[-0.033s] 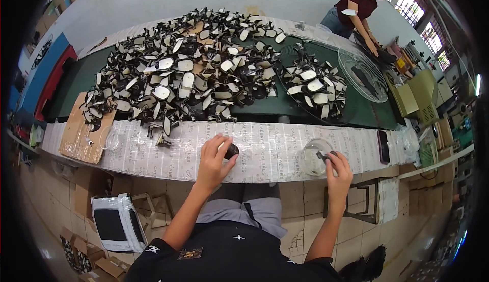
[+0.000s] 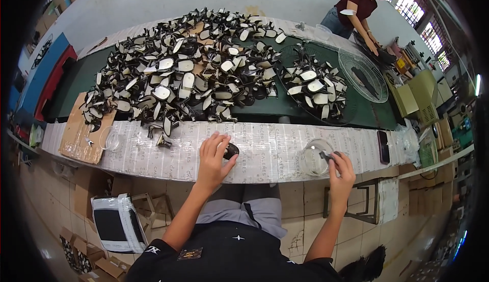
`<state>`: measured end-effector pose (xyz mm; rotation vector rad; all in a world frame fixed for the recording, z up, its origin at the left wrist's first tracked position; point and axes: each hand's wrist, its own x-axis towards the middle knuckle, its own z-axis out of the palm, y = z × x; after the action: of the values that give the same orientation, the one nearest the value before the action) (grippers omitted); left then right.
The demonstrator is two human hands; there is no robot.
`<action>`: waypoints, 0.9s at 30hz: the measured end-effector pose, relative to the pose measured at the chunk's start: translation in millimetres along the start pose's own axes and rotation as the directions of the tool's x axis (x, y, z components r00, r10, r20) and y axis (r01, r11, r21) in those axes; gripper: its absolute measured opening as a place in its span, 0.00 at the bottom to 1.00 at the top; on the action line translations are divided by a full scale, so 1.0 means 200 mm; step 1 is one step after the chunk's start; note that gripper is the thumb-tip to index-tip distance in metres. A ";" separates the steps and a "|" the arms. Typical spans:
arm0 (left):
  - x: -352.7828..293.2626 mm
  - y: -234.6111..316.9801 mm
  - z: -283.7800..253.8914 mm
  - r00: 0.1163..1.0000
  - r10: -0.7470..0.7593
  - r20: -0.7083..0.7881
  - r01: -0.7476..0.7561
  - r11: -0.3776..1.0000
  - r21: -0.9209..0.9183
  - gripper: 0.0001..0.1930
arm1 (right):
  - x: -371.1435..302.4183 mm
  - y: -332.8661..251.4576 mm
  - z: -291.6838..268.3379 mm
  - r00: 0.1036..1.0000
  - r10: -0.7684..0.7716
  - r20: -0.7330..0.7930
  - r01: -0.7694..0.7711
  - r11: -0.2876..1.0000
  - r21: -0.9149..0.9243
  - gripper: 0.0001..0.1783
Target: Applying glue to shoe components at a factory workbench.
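My left hand (image 2: 214,154) is closed on a dark, rounded shoe part (image 2: 231,151), pressed near the front of the wrapped bench. The fingers hide much of that part. My right hand (image 2: 341,169) pinches a small dark brush-like tool (image 2: 326,155) by its handle. Its wider tip is over a clear round plastic tub (image 2: 311,164) on the bench. Beyond my hands lies a big heap of black shoe parts (image 2: 163,92) with pale oval faces. A smaller pile of the same parts (image 2: 313,86) lies to its right.
A cardboard sheet (image 2: 76,139) with a clear ring-shaped item (image 2: 110,140) lies at the left. A dark phone (image 2: 383,147) rests at the right end of the bench. Farther back are a wire fan guard (image 2: 382,97) and a co-worker (image 2: 351,14) handling dark material.
My right hand has shifted slightly to the right with the tool. My left hand stays almost in place on the shoe part.
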<state>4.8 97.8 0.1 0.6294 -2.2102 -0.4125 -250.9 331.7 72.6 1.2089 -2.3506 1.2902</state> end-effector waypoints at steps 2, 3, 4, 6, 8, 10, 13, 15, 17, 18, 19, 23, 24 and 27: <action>0.01 0.00 0.00 0.997 -0.080 -0.014 0.080 0.995 0.052 0.19 | 0.01 0.00 -0.03 0.997 0.052 -0.054 -0.050 0.998 0.023 0.11; 0.00 -0.01 0.02 0.992 -0.124 0.018 0.123 0.990 0.069 0.19 | 0.01 0.00 -0.04 0.989 0.104 -0.107 -0.099 0.994 0.050 0.11; 0.00 -0.02 0.03 0.984 -0.169 0.049 0.164 0.983 0.087 0.19 | 0.01 -0.01 -0.04 0.986 0.135 -0.099 -0.126 0.988 0.092 0.11; 0.00 -0.03 0.03 0.982 -0.173 0.077 0.167 0.983 0.080 0.18 | 0.01 -0.02 -0.02 0.997 0.076 -0.033 -0.074 0.996 0.057 0.11; 0.00 -0.04 0.03 0.979 -0.180 0.100 0.173 0.982 0.074 0.18 | 0.01 -0.02 0.02 0.996 -0.014 0.087 0.016 1.000 -0.022 0.12; 0.00 -0.05 0.03 0.976 -0.193 0.100 0.191 0.981 0.027 0.17 | 0.01 -0.05 0.03 0.990 -0.044 0.135 0.053 0.997 -0.061 0.12; 0.00 -0.05 0.02 0.974 -0.203 0.098 0.203 0.979 0.006 0.16 | 0.02 -0.03 0.03 0.979 -0.095 0.183 0.112 0.990 -0.083 0.12; 0.00 -0.04 0.02 0.974 -0.204 0.094 0.205 0.979 0.005 0.16 | 0.02 -0.02 0.03 0.979 -0.025 0.204 0.038 0.997 -0.060 0.12; 0.00 -0.04 0.02 0.974 -0.204 0.096 0.205 0.979 0.006 0.16 | 0.02 -0.04 0.02 0.976 -0.031 0.216 0.047 0.997 -0.067 0.12; 0.00 -0.04 0.02 0.973 -0.210 0.098 0.211 0.978 0.007 0.16 | 0.02 -0.04 0.02 0.973 -0.033 0.228 0.051 0.996 -0.075 0.12; 0.00 -0.04 0.02 0.971 -0.216 0.102 0.216 0.976 0.009 0.16 | 0.02 -0.04 0.03 0.973 -0.031 0.228 0.049 0.996 -0.074 0.12; 0.00 -0.04 0.02 0.969 -0.226 0.104 0.228 0.974 -0.010 0.15 | 0.02 0.00 0.03 0.984 -0.072 0.160 0.083 0.994 -0.066 0.11; 0.00 -0.04 0.02 0.968 -0.227 0.104 0.228 0.974 -0.006 0.15 | 0.02 0.01 0.03 0.990 -0.067 0.121 0.074 0.996 -0.053 0.11; 0.00 -0.04 0.02 0.968 -0.231 0.099 0.234 0.972 -0.016 0.15 | 0.03 0.00 -0.01 0.998 0.065 0.019 -0.066 0.997 0.050 0.10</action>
<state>3.3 91.0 -6.5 0.8744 -2.2248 -0.6040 -255.1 329.7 76.8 1.1715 -2.4020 1.3735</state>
